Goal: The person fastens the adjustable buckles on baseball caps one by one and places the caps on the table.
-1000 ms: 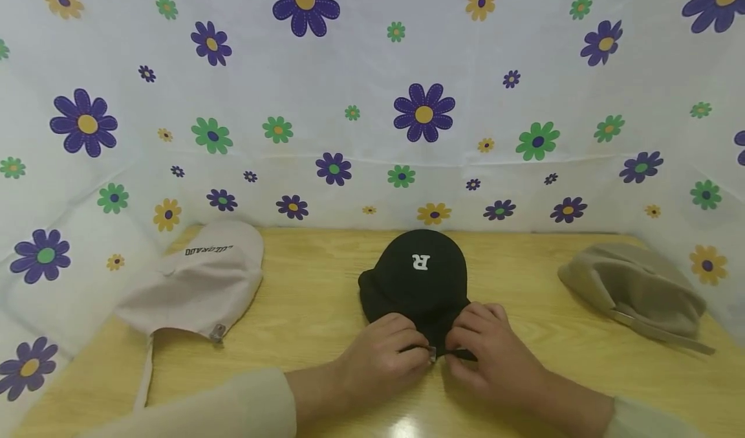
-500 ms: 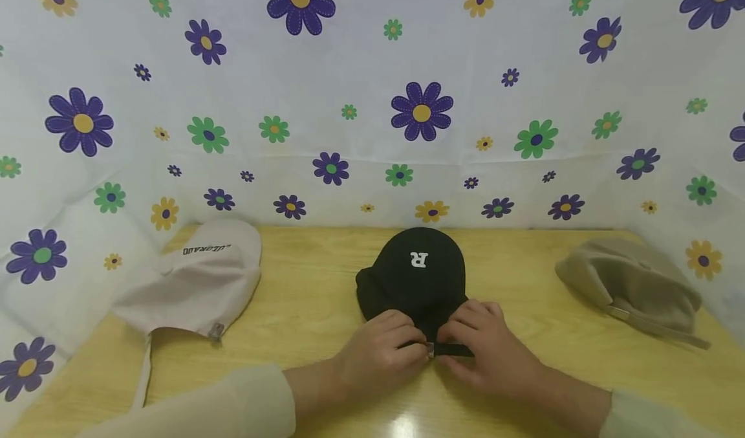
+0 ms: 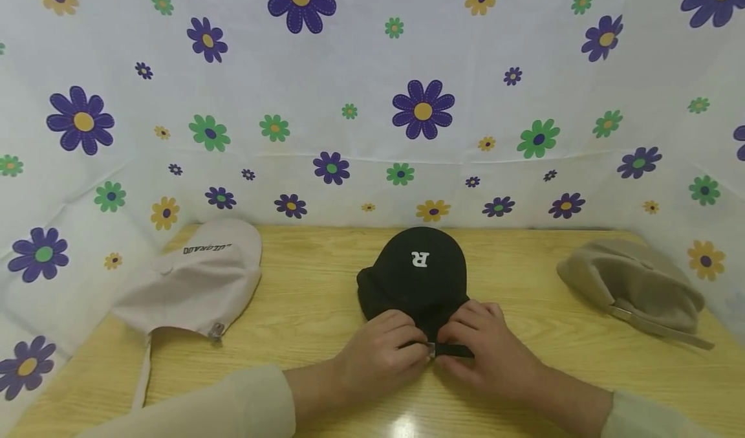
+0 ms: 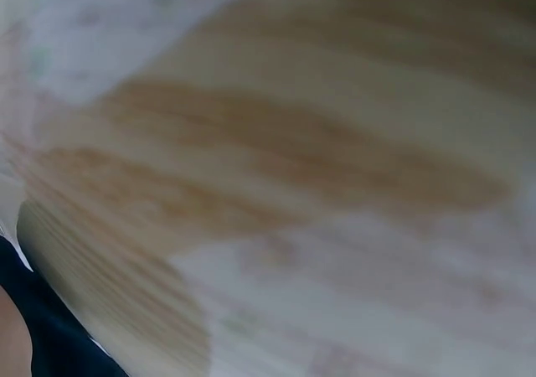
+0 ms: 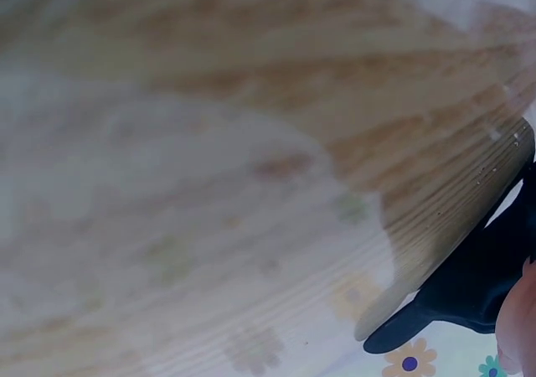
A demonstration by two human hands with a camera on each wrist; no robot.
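A black baseball cap [image 3: 419,283] with a white letter R lies in the middle of the wooden table, its strap end toward me. My left hand [image 3: 381,350] pinches the strap's left side beside a small metal buckle [image 3: 431,349]. On the buckle's other side, my right hand [image 3: 491,347] grips the black strap [image 3: 454,350], a short stretch of which shows between buckle and fingers. The hands nearly meet at the buckle, and their fingertips are partly hidden. Black material [image 5: 469,285] shows beside a bit of hand in the right wrist view; the rest there is blurred.
A pale pink cap [image 3: 198,289] with dark lettering lies at the left, its loose strap [image 3: 143,373] hanging toward me. An olive-brown cap [image 3: 646,289] lies at the right. Behind the wooden table [image 3: 308,263] hangs a white flower-print cloth [image 3: 361,69].
My right hand has shifted slightly left toward the buckle, and the strap beside it now lies straighter. Over the last half second the hands have hardly moved.
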